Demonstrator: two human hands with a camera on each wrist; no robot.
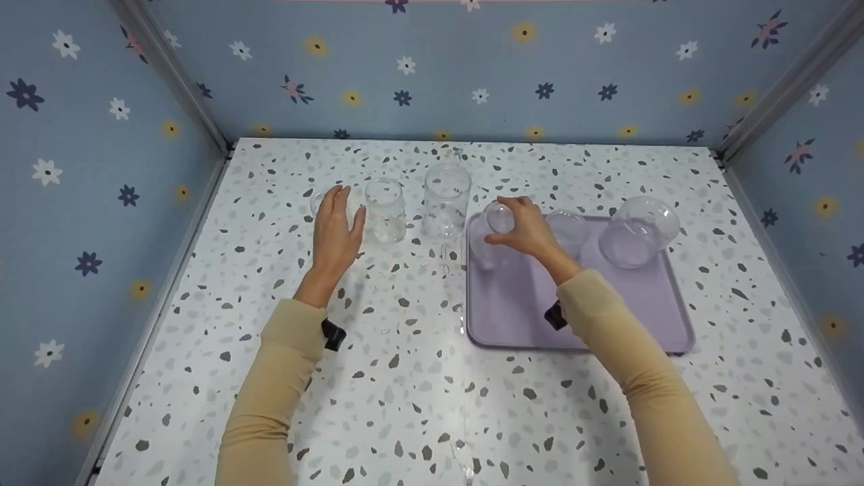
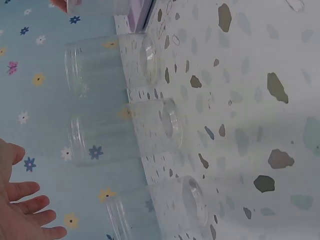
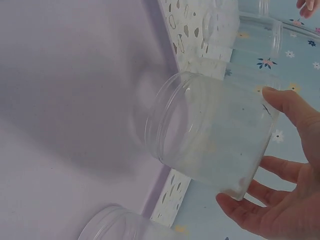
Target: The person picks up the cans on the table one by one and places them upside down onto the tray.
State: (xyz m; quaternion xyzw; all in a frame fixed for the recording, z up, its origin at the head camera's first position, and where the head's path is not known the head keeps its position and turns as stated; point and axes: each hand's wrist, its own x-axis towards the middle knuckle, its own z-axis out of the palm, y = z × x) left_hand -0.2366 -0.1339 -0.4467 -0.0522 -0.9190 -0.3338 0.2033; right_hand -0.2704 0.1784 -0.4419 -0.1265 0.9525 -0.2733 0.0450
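Observation:
My right hand [image 1: 526, 229] grips a clear plastic jar [image 3: 215, 132] by its base, thumb on one side and fingers on the other. The jar is tilted, its threaded mouth turned down toward the back left corner of the purple tray [image 1: 540, 317]. My left hand [image 1: 336, 229] is raised, fingers loosely extended, by a clear jar [image 2: 160, 207] that it partly hides in the head view. In the left wrist view that hand looks apart from the jar. A second jar [image 1: 385, 209] and a taller-looking one [image 1: 447, 202] stand farther right on the table.
Two more clear jars are on the tray, one at the back middle [image 1: 567, 229] and one at the back right [image 1: 638, 233]. Flowered blue panels [image 1: 439, 74] border the speckled table [image 1: 398, 405] at the back and both sides.

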